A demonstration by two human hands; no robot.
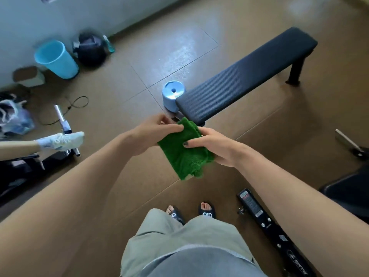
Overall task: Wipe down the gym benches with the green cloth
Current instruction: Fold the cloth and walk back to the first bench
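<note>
The green cloth (181, 154) hangs folded between both hands at mid-frame, above the brown floor. My left hand (151, 132) pinches its upper left edge. My right hand (211, 144) grips its right side, thumb on top of the fabric. A black flat gym bench (245, 76) stretches from just beyond the cloth toward the upper right; its near end lies a short way past my hands. The padded corner of a second dark bench (347, 192) shows at the right edge.
A blue cylindrical container (172, 94) stands on the floor at the bench's near end. A blue bucket (57, 59), a dark bag (90, 48) and a box (28, 75) sit by the wall. Another person's shoe (65, 139) rests on equipment at left. A black frame bar (267, 226) lies beside my feet.
</note>
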